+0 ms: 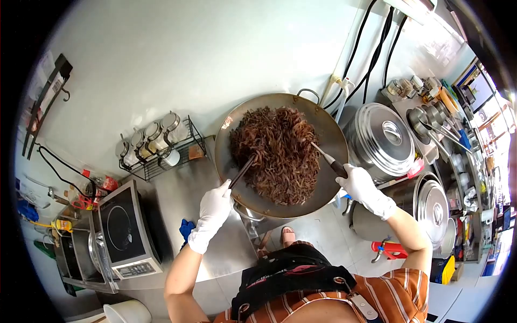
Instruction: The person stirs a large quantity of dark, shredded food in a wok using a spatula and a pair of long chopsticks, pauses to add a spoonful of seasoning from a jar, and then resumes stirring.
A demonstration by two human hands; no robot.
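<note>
A large round metal wok (334,129) holds a heap of dark reddish-brown shredded food (277,153). My left hand (214,209), in a white glove, is closed round dark chopsticks (242,171) at the wok's lower left rim; their tips are in the food. At the right rim my right hand (362,185), also gloved, grips the dark handle of a utensil (327,158). Its light metal shaft reaches into the right side of the heap, and its end is hidden there.
Left of the wok stands a wire rack (156,167) with lidded jars, then an induction cooker (126,231). A blue cloth (187,229) lies on the steel counter (215,258). Large lidded pots (382,140) stand close on the right. Black cables (371,59) hang behind.
</note>
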